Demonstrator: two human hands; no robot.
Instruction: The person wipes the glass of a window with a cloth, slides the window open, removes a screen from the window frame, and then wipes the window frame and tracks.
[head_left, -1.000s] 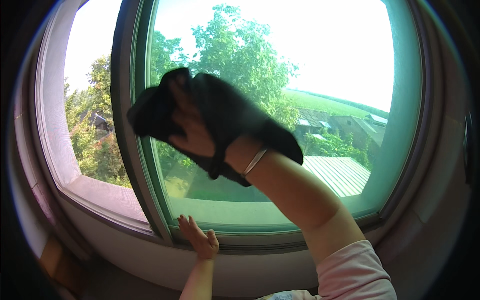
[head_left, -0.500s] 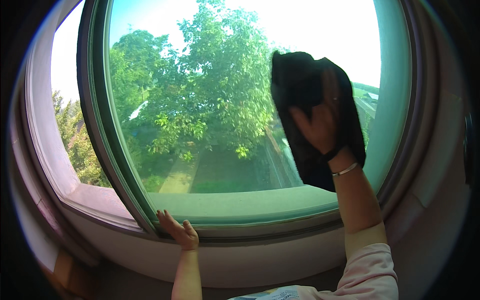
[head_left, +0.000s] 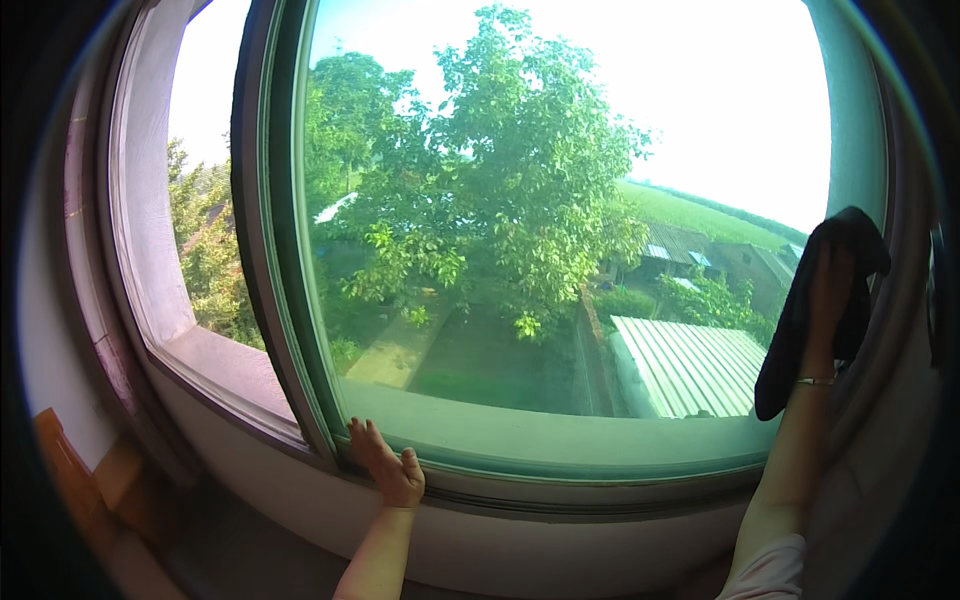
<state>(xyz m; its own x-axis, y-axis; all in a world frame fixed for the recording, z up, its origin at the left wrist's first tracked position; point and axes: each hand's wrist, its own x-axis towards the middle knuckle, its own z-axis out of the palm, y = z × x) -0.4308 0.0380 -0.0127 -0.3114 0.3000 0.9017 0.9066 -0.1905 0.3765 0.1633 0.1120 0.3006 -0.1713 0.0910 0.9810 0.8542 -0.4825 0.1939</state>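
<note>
My right hand (head_left: 832, 285) presses a black cloth (head_left: 786, 350) against the right edge of a large green-tinted window pane (head_left: 700, 130), next to the side frame. The cloth hangs below the palm, and its upper corner sticks out past the fingers. A thin bracelet (head_left: 815, 381) circles my right wrist. Near the lower left corner of the pane, my left hand (head_left: 390, 472) is open with its fingers stretched, at the bottom window frame (head_left: 560, 503). Whether its palm touches the frame I cannot tell. Nothing is in it.
A dark upright sash frame (head_left: 268, 210) stands left of the pane, with an open gap and a pale sill (head_left: 228, 368) beyond it. Brown wooden furniture (head_left: 75, 465) is at the lower left. Through the glass show a tree (head_left: 530, 170) and a ribbed metal roof (head_left: 690, 365).
My right hand has slid the cloth rightward and somewhat down, from the pane's right-hand part to its edge. The view has shifted, and my left hand stays by the frame corner.
</note>
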